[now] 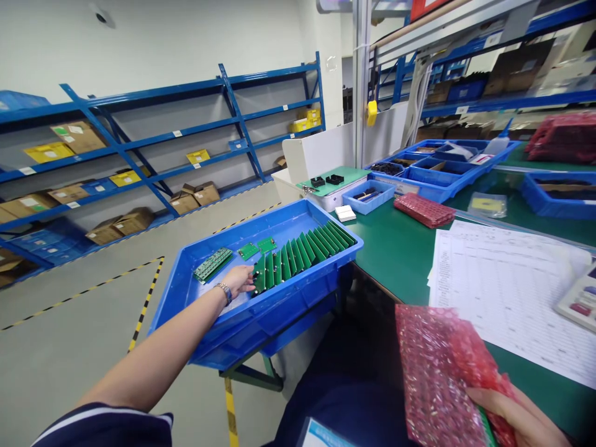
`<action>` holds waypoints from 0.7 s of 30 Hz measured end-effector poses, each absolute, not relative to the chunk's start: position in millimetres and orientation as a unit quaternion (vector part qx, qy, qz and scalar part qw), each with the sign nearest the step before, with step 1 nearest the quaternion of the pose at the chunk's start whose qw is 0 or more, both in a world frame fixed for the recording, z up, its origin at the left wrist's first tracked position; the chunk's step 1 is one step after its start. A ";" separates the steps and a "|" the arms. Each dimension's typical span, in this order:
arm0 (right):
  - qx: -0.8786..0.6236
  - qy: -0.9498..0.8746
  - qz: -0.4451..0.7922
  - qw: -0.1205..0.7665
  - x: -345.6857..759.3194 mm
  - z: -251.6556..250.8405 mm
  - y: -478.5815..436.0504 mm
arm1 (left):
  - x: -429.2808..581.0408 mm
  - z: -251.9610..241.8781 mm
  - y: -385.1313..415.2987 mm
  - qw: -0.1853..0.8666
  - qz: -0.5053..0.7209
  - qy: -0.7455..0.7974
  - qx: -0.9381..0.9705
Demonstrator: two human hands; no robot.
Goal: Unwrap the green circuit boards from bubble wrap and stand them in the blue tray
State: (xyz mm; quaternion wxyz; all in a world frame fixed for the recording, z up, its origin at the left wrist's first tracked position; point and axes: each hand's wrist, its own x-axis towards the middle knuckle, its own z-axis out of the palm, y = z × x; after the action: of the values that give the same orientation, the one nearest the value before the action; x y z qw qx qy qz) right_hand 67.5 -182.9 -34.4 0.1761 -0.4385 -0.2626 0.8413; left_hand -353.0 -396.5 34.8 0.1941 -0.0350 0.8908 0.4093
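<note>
My left hand (pixel 238 280), a watch on its wrist, reaches into the blue tray (pixel 205 357). Its fingers pinch the edge of the nearest green circuit board (pixel 261 273), at the near left end of a row of boards standing on edge. Beside it in the tray lie a stack of boards (pixel 213 265) and two small flat boards (pixel 267 244). At the lower right, my right hand (pixel 516 410) is closed on a pink bubble-wrap bag (pixel 433 372). A green board edge (pixel 487 428) shows by the fingers; most of it is hidden.
On the green worktable (pixel 386 242) are papers (pixel 503 292), a calculator (pixel 580 301), another pink bubble-wrap pack (pixel 423 210) and blue parts bins (pixel 433 177). A small blue box (pixel 367 197) holds tools. Blue shelving (pixel 177 133) with cartons stands along the wall.
</note>
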 end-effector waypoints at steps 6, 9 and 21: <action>-0.436 -0.282 0.837 0.175 67.0 -23.7 -185.1 | -346.5 47.5 -407.0 0.206 0.393 0.896 -0.007; -0.392 -0.329 0.834 0.207 64.8 -9.2 -188.6 | -338.7 60.5 -405.5 0.173 0.370 0.912 0.025; -0.294 -0.544 0.734 0.281 40.9 -2.4 -202.4 | -85.1 28.8 -301.3 0.515 0.529 0.514 0.437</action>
State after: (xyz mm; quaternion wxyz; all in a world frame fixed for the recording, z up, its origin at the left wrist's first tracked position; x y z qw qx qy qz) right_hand 40.9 -202.4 -2.4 0.2815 -0.2939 -0.5438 0.7339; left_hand -85.1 -301.3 28.8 0.5150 0.4367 0.5137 0.5294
